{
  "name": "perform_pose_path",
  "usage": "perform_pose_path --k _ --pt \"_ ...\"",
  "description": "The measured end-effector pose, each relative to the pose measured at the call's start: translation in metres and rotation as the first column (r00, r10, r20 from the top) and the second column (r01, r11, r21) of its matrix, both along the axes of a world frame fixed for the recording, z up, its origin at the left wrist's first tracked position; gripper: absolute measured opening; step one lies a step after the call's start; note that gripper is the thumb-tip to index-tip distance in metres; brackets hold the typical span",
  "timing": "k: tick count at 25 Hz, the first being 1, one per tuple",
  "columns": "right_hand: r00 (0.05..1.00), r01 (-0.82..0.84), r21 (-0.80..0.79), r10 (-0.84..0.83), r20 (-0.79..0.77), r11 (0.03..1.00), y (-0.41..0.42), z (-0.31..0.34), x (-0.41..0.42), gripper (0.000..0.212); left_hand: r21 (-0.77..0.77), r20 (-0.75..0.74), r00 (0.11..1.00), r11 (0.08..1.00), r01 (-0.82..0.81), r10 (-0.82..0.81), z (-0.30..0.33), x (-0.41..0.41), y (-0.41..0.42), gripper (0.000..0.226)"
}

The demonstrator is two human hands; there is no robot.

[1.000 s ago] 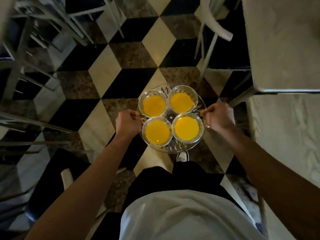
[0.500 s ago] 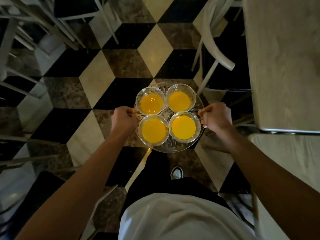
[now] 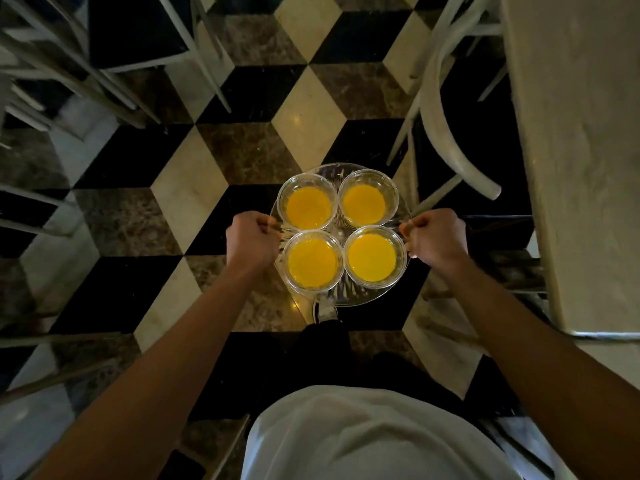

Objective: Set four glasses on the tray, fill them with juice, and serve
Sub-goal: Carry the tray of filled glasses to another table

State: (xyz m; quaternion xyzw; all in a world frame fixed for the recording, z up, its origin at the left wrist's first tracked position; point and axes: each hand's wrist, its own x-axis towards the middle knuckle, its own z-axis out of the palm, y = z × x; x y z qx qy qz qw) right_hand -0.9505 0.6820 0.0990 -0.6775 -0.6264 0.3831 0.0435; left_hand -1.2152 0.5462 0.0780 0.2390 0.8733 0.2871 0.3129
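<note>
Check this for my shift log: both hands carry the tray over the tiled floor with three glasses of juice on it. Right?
Not quite. The head view shows four glasses of juice, not three. Otherwise right: the left hand and right hand carry the tray over the tiled floor.

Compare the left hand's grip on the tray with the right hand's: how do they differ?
The left hand closes on the left rim of the tray, next to the near-left glass; the right hand closes on the right rim, next to the near-right glass. The right hand sits close to the table; the left hand is over open floor. Both are closed fists, level with each other.
</note>
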Motion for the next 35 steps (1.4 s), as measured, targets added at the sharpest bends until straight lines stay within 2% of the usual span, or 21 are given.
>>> perform_pose_path --k 5,7,10,17,26,35 --pt "0.999 0.034 -0.009 -0.034 -0.035 0.999 0.043 -0.002 -0.046 0.015 -0.022 0.047 0.998 0.999 0.033 -0.032 -0.007 -0.056 0.046 0.024" --pt "0.998 0.038 -0.007 -0.038 -0.042 0.999 0.058 0.000 -0.060 0.015 -0.028 0.014 0.999 0.999 0.043 -0.043 -0.005 -0.069 0.063 0.025" --pt "0.999 0.021 0.009 -0.020 -0.033 1.000 0.083 0.001 -0.076 0.012 -0.034 -0.036 0.999 0.999 0.037 -0.038 -0.006 -0.084 0.088 0.016" --pt "0.998 0.007 0.007 -0.007 -0.062 1.000 0.158 -0.007 -0.103 0.019 0.003 -0.022 0.999 0.999 -0.033 0.033 -0.001 -0.104 0.155 0.010" --pt "0.992 -0.006 -0.011 0.005 -0.124 1.000 0.276 0.001 -0.143 0.016 -0.045 -0.020 0.998 0.997 -0.060 0.059 0.016 -0.135 0.263 0.014" --pt "0.996 -0.053 0.012 0.053 -0.073 0.999 0.379 0.004 -0.177 0.020 -0.057 0.022 0.994 0.993 -0.104 0.105 0.014 -0.171 0.365 0.011"
